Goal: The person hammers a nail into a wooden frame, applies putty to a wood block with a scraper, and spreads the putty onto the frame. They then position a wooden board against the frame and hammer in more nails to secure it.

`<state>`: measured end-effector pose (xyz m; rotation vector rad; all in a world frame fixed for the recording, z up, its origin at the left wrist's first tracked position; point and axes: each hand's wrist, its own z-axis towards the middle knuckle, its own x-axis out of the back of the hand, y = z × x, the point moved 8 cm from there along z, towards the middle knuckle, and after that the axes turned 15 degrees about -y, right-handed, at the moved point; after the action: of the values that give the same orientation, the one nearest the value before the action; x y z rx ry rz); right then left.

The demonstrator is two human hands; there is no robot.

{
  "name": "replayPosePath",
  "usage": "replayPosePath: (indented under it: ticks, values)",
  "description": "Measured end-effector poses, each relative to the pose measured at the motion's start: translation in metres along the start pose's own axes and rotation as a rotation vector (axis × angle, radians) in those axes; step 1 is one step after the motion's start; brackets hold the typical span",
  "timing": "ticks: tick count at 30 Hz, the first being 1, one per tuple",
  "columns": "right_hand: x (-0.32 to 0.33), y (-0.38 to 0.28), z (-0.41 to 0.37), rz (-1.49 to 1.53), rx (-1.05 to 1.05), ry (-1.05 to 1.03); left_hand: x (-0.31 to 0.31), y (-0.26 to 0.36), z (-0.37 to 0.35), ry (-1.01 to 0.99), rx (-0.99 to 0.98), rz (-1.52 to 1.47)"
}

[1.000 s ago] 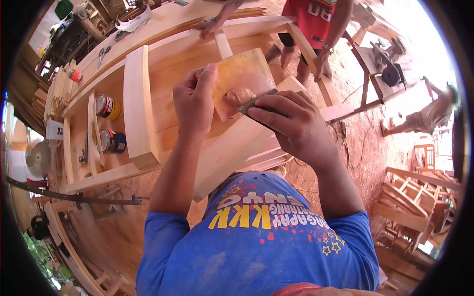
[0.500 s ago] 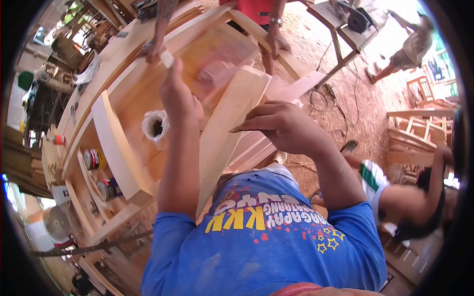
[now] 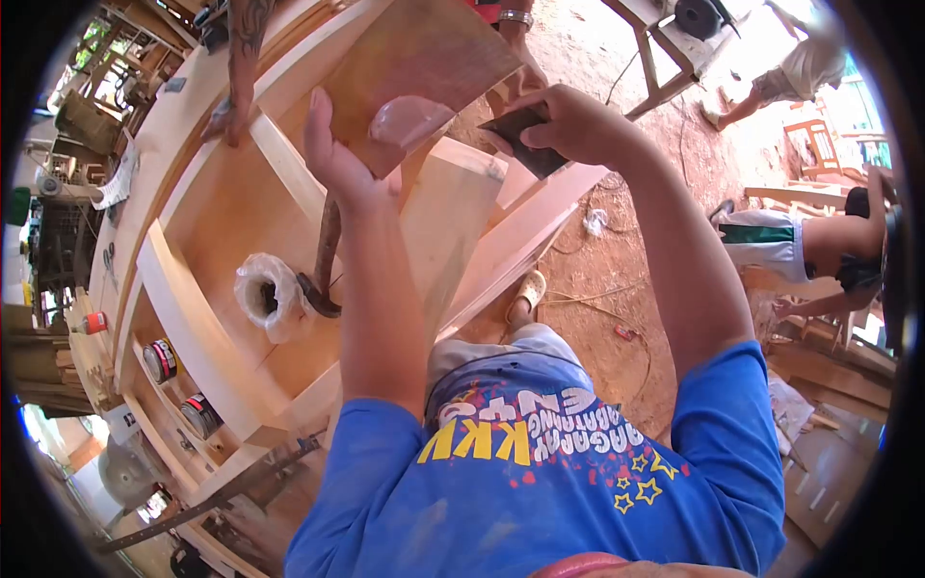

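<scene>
My left hand (image 3: 349, 159) supports a thin flat board (image 3: 448, 48) from below, its thumb up along the board's edge. A glossy pinkish blob of putty (image 3: 412, 120) lies on this board. My right hand (image 3: 568, 125) pinches a dark, flat scraper blade (image 3: 525, 143) close to the board's near right corner. Beneath my hands a pale wooden plank (image 3: 448, 217) slants across a wooden frame (image 3: 207, 328). Beside my left forearm are a plastic-wrapped container (image 3: 270, 294) and a wooden-handled tool with a curved dark head (image 3: 323, 294).
Another person's forearm and hand (image 3: 229, 120) rest on the frame's far side; their other hand, with a wristband, is behind the board. Two tins (image 3: 162, 360) stand at left. A machine table (image 3: 665, 48) is at upper right. Cords (image 3: 597, 303) cross the dusty ground.
My right hand has lifted off the plank and moved up to the board, where its blade now shows clearly. The board has come up in my left hand. The other person's hand has shifted left.
</scene>
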<state>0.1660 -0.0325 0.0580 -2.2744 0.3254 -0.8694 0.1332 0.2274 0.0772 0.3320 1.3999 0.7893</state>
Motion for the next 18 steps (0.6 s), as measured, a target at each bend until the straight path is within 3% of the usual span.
replayPosePath:
  ticks: [3,7,10,18]
  values:
    - [0.005,-0.026,0.031,-0.108,-0.056,-0.053,0.01,-0.005,0.012,-0.049,-0.018,-0.034]
    - [0.004,-0.032,0.068,-0.218,-0.138,-0.129,0.043,-0.013,0.017,0.043,-0.073,0.21]
    - [-0.001,-0.038,0.075,-0.269,-0.191,-0.177,0.037,-0.014,0.015,-0.047,-0.087,0.399]
    - [-0.005,-0.025,0.079,-0.316,-0.168,-0.101,0.041,-0.038,0.02,0.032,0.061,-0.053]
